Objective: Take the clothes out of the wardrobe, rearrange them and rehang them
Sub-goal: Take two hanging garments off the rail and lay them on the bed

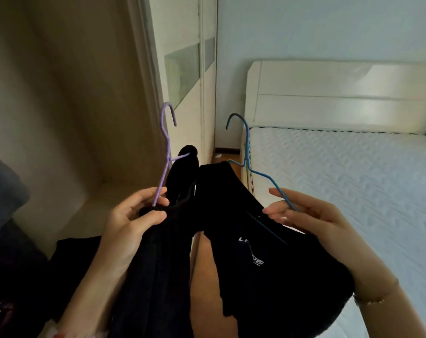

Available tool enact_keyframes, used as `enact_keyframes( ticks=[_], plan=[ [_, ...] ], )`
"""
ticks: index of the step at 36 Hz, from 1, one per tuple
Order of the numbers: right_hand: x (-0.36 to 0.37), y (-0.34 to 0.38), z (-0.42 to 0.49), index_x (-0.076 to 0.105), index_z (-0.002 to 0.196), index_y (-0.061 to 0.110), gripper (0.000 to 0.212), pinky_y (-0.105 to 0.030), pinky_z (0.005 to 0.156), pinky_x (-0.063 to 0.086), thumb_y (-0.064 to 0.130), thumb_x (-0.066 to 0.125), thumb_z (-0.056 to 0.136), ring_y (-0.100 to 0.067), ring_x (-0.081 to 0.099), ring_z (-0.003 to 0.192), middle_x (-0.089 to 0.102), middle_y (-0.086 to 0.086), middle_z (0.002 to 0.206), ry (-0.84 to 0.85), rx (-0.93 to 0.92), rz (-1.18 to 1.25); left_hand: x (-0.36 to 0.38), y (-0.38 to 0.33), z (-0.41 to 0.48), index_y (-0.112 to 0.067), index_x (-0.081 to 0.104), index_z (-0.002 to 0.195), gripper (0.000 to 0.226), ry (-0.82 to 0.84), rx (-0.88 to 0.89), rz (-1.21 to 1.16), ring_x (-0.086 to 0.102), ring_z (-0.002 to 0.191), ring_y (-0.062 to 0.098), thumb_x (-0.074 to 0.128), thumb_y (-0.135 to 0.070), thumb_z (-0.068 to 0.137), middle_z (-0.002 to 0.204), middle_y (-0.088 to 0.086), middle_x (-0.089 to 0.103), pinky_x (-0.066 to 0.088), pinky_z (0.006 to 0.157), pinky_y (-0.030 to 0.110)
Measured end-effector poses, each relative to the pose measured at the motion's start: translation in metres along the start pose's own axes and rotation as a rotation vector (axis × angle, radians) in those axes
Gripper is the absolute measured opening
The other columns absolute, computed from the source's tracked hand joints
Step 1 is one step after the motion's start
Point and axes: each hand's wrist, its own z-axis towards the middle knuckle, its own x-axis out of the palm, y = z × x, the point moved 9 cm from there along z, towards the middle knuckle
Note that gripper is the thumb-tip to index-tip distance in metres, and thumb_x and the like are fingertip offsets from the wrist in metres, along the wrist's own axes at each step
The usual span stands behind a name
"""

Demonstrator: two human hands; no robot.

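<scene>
Standing between one bed point(353, 172) and one open wardrobe point(68, 118), a person holds two black garments point(256, 215) on two wire hangers; the left hand point(131, 220) is clamped on the purple hanger point(167, 145), the right hand point(312, 215) pinches the blue hanger point(246, 152)

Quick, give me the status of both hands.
Left hand: closed on the purple hanger with black clothing.
Right hand: closed on the blue hanger with black clothing.
</scene>
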Motion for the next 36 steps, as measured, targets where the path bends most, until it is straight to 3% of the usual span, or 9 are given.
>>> enact_keyframes(
  ticks=[4,7,9,13,15,20,24,30,36],
  plan=[
    [-0.014,0.005,-0.029,0.061,0.117,0.005,0.042,-0.023,0.087,0.053,0.008,0.054,0.076,-0.024,0.068,0.093,0.073,-0.014,0.095,-0.124,-0.016,-0.003,0.012,-0.003,-0.002,-0.017,0.069,0.094,0.030,0.071,0.029,0.036,0.062,0.082,-0.008,0.068,0.000,0.071,0.081,-0.014,0.071,0.042,0.071,-0.001],
    [-0.025,0.010,-0.061,0.060,0.119,0.004,0.042,-0.023,0.087,0.053,0.004,0.051,0.079,-0.024,0.068,0.095,0.073,-0.015,0.095,-0.229,-0.019,0.001,0.026,-0.002,-0.007,-0.018,0.070,0.093,0.032,0.127,0.020,0.018,0.062,0.079,-0.008,0.062,0.009,0.076,0.079,-0.013,0.072,0.043,0.070,0.000],
    [-0.034,0.013,-0.085,0.061,0.118,0.005,0.041,-0.019,0.083,0.053,0.003,0.050,0.079,-0.022,0.069,0.093,0.073,-0.015,0.093,-0.307,-0.025,0.004,0.038,-0.002,-0.012,-0.022,0.071,0.088,0.029,0.170,0.013,-0.009,0.063,0.081,-0.006,0.070,0.001,0.069,0.081,-0.012,0.072,0.045,0.069,0.002],
    [-0.051,0.016,-0.133,0.064,0.115,0.008,0.038,-0.015,0.078,0.052,-0.001,0.050,0.082,-0.020,0.070,0.091,0.073,-0.014,0.091,-0.448,-0.004,-0.001,0.067,-0.005,-0.030,-0.025,0.072,0.087,0.029,0.266,0.006,-0.031,0.064,0.091,0.002,0.065,-0.013,0.061,0.089,-0.007,0.073,0.046,0.077,0.015],
    [-0.060,0.019,-0.158,0.065,0.116,0.010,0.037,-0.019,0.084,0.052,-0.001,0.050,0.083,-0.023,0.069,0.096,0.073,-0.014,0.093,-0.504,0.000,-0.030,0.083,-0.009,-0.042,-0.024,0.071,0.088,0.029,0.323,0.010,-0.027,0.064,0.094,0.003,0.069,-0.010,0.063,0.093,-0.006,0.072,0.046,0.078,0.016],
    [-0.078,0.030,-0.220,0.068,0.113,0.015,0.036,-0.025,0.095,0.049,0.009,0.055,0.080,-0.026,0.067,0.102,0.073,-0.012,0.095,-0.619,0.004,-0.053,0.126,-0.019,-0.075,-0.014,0.070,0.093,0.025,0.461,0.025,-0.009,0.064,0.093,0.001,0.067,0.004,0.075,0.096,-0.008,0.072,0.044,0.075,0.001],
    [-0.094,0.034,-0.277,0.070,0.111,0.022,0.045,-0.033,0.100,0.045,0.025,0.064,0.067,-0.026,0.065,0.106,0.072,-0.014,0.098,-0.691,0.006,-0.019,0.160,-0.028,-0.112,-0.015,0.070,0.094,0.027,0.549,0.016,-0.040,0.065,0.094,0.003,0.063,0.006,0.078,0.097,-0.010,0.072,0.046,0.074,0.002],
    [-0.116,0.037,-0.382,0.071,0.110,0.016,0.046,-0.029,0.091,0.052,0.019,0.066,0.064,-0.028,0.067,0.099,0.070,-0.016,0.097,-0.754,-0.003,0.080,0.209,-0.058,-0.189,-0.020,0.072,0.092,0.030,0.681,0.032,-0.048,0.066,0.093,0.012,0.070,-0.011,0.063,0.094,-0.002,0.073,0.051,0.076,0.009],
    [-0.141,0.056,-0.492,0.074,0.104,0.014,0.044,-0.025,0.081,0.056,0.016,0.067,0.060,-0.021,0.069,0.088,0.071,-0.014,0.091,-0.756,-0.027,0.098,0.247,-0.108,-0.292,-0.033,0.073,0.092,0.041,0.830,0.085,-0.047,0.068,0.090,0.008,0.070,-0.033,0.051,0.092,-0.002,0.074,0.053,0.083,0.017]
  ],
)
